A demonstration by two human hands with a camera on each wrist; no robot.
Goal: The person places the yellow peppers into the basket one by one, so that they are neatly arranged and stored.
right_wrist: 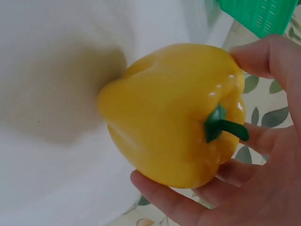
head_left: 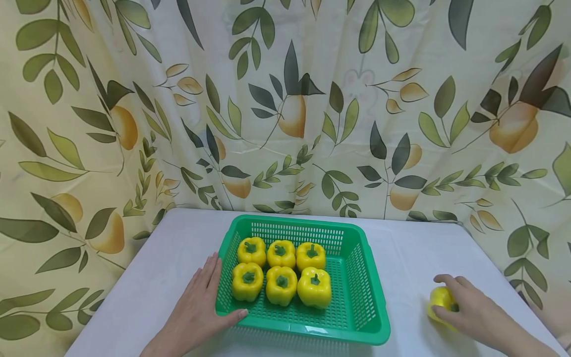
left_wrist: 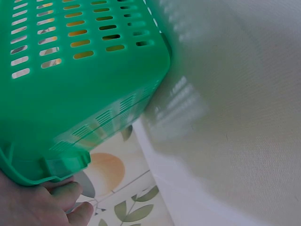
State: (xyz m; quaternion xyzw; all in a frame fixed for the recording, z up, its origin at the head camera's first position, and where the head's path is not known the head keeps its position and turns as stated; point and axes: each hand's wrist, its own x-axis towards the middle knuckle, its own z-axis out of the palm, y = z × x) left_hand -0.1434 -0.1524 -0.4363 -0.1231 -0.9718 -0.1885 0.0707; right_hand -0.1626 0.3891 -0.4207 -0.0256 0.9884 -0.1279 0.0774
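Note:
Several yellow bell peppers (head_left: 281, 285) with green stems stand in two rows inside a green plastic basket (head_left: 376, 312). My left hand (head_left: 196, 302) lies against the basket's left front corner, fingers extended along the outer side and thumb over the front rim. From the left wrist view, its fingers show beside the basket's rim (left_wrist: 28, 181). Off to the right of the basket, my right hand (head_left: 468, 305) holds another yellow bell pepper (right_wrist: 174, 113). Thumb and fingers spread around its stem end, while its lower end is at the white tabletop.
A white-covered table (head_left: 410, 258) carries the basket, whose right part shows bare slatted floor. Behind and at both sides hangs a curtain (head_left: 312, 114) printed with leaves and fruit.

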